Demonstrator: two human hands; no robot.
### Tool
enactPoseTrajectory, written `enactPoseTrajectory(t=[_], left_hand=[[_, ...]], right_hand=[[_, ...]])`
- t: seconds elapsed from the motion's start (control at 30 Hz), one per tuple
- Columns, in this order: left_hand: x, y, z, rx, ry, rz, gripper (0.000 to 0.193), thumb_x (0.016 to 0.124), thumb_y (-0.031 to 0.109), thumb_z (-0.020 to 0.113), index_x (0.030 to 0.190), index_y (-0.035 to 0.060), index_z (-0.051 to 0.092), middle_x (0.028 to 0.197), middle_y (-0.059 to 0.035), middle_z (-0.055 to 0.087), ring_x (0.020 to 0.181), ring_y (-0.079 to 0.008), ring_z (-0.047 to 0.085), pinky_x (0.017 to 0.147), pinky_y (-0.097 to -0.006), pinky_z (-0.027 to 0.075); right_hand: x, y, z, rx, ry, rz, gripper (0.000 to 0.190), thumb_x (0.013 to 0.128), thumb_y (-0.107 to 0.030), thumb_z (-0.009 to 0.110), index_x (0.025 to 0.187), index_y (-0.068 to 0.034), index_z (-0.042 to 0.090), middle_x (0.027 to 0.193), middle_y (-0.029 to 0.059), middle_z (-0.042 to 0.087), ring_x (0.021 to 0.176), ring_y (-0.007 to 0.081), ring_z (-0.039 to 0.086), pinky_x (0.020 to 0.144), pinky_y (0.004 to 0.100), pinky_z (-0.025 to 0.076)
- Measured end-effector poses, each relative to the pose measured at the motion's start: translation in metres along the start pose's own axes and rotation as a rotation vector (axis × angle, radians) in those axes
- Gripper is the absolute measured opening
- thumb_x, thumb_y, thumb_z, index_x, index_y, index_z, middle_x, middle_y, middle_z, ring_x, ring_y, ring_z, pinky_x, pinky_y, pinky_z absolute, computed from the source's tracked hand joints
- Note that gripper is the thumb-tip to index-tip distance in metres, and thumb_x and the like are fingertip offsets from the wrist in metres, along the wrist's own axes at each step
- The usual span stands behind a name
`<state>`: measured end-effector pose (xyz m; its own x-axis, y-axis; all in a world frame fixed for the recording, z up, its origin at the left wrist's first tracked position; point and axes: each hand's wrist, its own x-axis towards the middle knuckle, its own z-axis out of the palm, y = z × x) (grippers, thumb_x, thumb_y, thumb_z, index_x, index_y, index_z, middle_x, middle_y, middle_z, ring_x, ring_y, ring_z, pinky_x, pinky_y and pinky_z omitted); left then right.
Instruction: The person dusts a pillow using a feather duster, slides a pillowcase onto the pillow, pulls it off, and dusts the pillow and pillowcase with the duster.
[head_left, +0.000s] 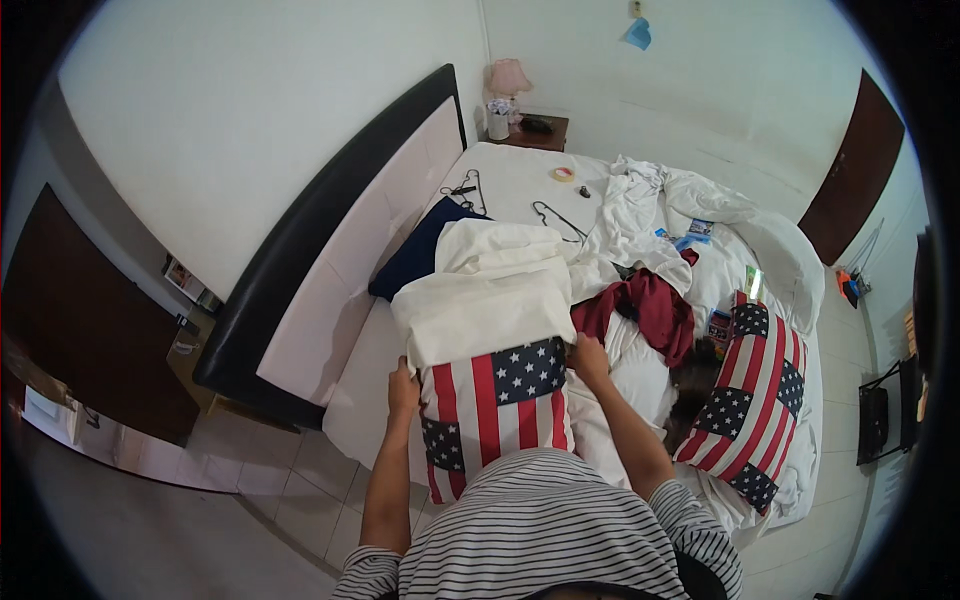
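Note:
A cream pillowcase (487, 315) covers the far part of a pillow in a stars-and-stripes case (484, 420), whose near end rests against my striped shirt. The cream cloth's left edge is in my left hand (403, 390), and my right hand (589, 360) grips its right edge. A navy pillow (412, 259) lies beyond, by the headboard. On the right of the bed lies a second stars-and-stripes pillow (750, 397). A dark red cloth (652, 311) lies among the white bedding, between the two patterned pillows.
The padded headboard (360, 217) runs along the left. Black hangers (559, 221) and a tape roll (563, 174) lie on the far mattress. A nightstand (551, 135) with a pink lamp (508, 77) stands in the corner. Dark fur-like material (690, 390) lies beside the right pillow.

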<state>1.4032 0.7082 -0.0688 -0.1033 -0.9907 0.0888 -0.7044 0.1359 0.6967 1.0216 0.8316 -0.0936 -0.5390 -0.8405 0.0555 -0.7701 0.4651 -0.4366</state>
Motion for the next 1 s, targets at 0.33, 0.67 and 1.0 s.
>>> enactPoseTrajectory(t=[0.33, 0.67, 1.0], left_hand=[[-0.047, -0.006, -0.025, 0.245, 0.271, 0.207, 0.025, 0.083, 0.009, 0.058, 0.107, -0.0006, 0.058, 0.080, -0.0230, 0.065, 0.075, -0.0414, 0.065, 0.062, -0.0474, 0.051], [-0.061, -0.089, 0.008, 0.463, -0.253, -0.060, 0.020, 0.087, 0.009, 0.046, 0.103, 0.0026, 0.058, 0.087, -0.0233, 0.065, 0.083, -0.0416, 0.065, 0.071, -0.0520, 0.051], [-0.202, -0.152, 0.034, 0.537, -0.630, -0.162, 0.030, 0.086, 0.009, 0.054, 0.115, 0.0046, 0.055, 0.099, -0.0221, 0.066, 0.092, -0.0396, 0.064, 0.079, -0.0498, 0.050]], right_hand=[[-0.072, -0.023, -0.043, 0.007, 0.274, -0.024, 0.014, 0.084, -0.010, 0.050, 0.095, -0.005, 0.056, 0.082, 0.0207, 0.065, 0.075, 0.0413, 0.065, 0.063, 0.0494, 0.051], [-0.088, 0.043, 0.045, -0.222, -0.381, -0.196, 0.023, 0.084, -0.018, 0.054, 0.101, -0.004, 0.061, 0.078, 0.0188, 0.066, 0.073, 0.0372, 0.066, 0.062, 0.0501, 0.051], [-0.212, 0.103, 0.095, -0.127, -0.825, 0.081, 0.027, 0.085, -0.024, 0.055, 0.103, -0.007, 0.063, 0.109, 0.0235, 0.064, 0.097, 0.0393, 0.064, 0.082, 0.0538, 0.050]])
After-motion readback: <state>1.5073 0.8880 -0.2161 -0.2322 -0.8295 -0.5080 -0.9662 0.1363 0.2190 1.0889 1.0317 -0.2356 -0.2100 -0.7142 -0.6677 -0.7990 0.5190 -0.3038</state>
